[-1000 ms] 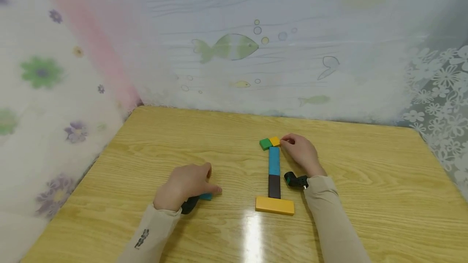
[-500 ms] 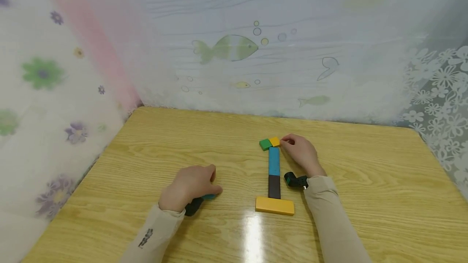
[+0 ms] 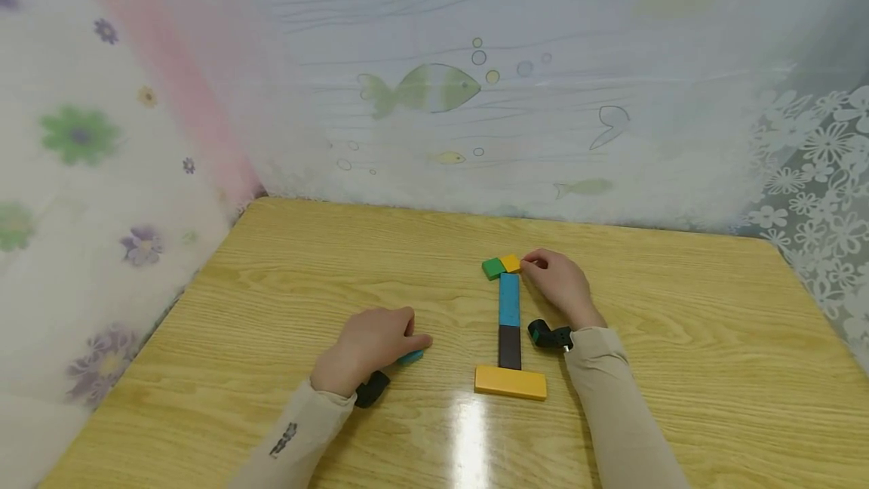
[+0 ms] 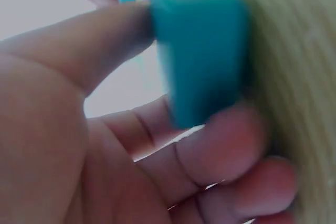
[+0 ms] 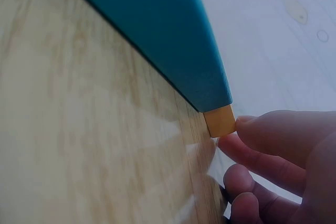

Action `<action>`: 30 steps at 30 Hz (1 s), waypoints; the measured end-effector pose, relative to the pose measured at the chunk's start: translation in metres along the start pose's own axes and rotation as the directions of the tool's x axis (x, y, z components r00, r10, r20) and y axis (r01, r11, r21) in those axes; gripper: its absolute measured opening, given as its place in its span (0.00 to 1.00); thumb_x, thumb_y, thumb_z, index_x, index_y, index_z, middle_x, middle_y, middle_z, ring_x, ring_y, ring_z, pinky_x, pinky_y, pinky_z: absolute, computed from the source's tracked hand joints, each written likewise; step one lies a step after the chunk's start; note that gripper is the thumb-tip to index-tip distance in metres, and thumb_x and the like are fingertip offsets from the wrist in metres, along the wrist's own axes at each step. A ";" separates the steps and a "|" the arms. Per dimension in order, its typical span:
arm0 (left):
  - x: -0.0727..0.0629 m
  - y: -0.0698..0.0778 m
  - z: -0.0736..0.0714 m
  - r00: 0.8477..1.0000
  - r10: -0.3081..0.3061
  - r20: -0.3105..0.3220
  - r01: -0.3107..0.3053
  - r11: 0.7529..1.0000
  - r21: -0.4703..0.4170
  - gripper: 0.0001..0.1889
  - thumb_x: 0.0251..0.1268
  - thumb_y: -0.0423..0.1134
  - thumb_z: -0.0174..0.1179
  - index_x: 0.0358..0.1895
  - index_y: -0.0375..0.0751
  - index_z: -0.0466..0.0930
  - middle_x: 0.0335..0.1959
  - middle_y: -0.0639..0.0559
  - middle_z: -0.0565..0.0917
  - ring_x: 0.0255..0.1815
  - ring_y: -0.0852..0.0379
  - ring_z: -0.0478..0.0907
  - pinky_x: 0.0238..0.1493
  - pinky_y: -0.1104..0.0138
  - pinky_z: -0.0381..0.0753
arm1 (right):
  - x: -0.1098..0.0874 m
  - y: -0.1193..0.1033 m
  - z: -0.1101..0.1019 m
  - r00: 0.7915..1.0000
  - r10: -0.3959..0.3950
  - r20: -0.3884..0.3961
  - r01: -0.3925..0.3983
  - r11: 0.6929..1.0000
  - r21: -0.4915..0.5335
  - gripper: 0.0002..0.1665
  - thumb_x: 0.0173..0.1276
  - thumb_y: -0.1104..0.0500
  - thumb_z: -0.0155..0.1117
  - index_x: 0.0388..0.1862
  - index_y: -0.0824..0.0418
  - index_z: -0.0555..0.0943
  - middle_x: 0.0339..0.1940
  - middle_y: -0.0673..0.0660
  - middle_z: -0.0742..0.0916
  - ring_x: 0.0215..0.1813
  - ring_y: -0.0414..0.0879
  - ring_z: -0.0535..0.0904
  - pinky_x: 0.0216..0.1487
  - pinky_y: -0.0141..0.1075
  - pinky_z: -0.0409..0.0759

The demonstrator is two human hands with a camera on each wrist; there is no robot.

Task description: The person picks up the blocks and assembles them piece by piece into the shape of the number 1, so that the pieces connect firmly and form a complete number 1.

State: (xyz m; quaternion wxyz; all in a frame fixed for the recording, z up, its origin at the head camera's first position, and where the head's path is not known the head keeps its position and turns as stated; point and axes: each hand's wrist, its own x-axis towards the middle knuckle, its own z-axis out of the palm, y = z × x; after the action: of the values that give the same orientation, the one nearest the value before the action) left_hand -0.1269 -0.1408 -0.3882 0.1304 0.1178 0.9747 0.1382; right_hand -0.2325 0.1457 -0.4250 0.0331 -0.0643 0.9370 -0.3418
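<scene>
Head view: the left hand (image 3: 373,345) is pinching a loose blue block (image 3: 410,358) left of a wide yellow block (image 3: 511,382), a dark block (image 3: 510,347) and a long blue block (image 3: 509,299). Beyond these, the right hand (image 3: 562,285) is pinching a small yellow block (image 3: 511,263) beside a green block (image 3: 494,269). Left wrist view: the loose blue block is blurring near the table (image 4: 299,77). Right wrist view: the right hand is gripping only the small yellow block's edge.

Blue block (image 4: 202,51) blurred, partly hidden by left grip (image 3: 372,342), sleeves (image 3: 621,406) cropped
</scene>
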 end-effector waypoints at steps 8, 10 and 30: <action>0.003 0.005 0.008 0.999 -0.004 -0.049 0.005 1.000 0.012 0.20 0.59 0.60 0.50 0.21 0.50 0.65 0.11 0.57 0.66 0.11 0.60 0.60 0.13 0.67 0.58 | 0.000 0.002 0.000 1.000 -0.009 0.000 0.009 1.000 0.002 0.19 0.67 0.46 0.49 0.48 0.56 0.78 0.47 0.58 0.80 0.48 0.54 0.74 0.47 0.47 0.69; 0.003 0.006 0.008 0.998 -0.004 -0.056 0.005 1.000 0.018 0.20 0.59 0.61 0.50 0.21 0.49 0.65 0.11 0.57 0.66 0.11 0.61 0.59 0.13 0.67 0.57 | 0.000 0.002 0.000 1.000 -0.009 -0.002 0.009 1.000 0.002 0.19 0.67 0.46 0.49 0.48 0.55 0.77 0.47 0.58 0.80 0.47 0.54 0.74 0.46 0.47 0.69; 0.000 0.007 -0.004 0.994 0.083 0.072 -0.074 0.990 -0.124 0.17 0.54 0.57 0.58 0.38 0.49 0.72 0.20 0.61 0.73 0.19 0.62 0.68 0.21 0.67 0.66 | -0.002 0.001 -0.002 1.000 0.006 0.013 -0.006 1.000 0.012 0.20 0.67 0.46 0.49 0.49 0.54 0.77 0.45 0.56 0.80 0.43 0.51 0.74 0.44 0.45 0.69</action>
State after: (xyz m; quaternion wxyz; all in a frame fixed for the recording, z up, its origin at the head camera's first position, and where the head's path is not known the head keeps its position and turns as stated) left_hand -0.1265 -0.1349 -0.3823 0.1690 0.1533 0.9534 0.1973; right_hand -0.2311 0.1476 -0.4241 0.0405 -0.0636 0.9348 -0.3470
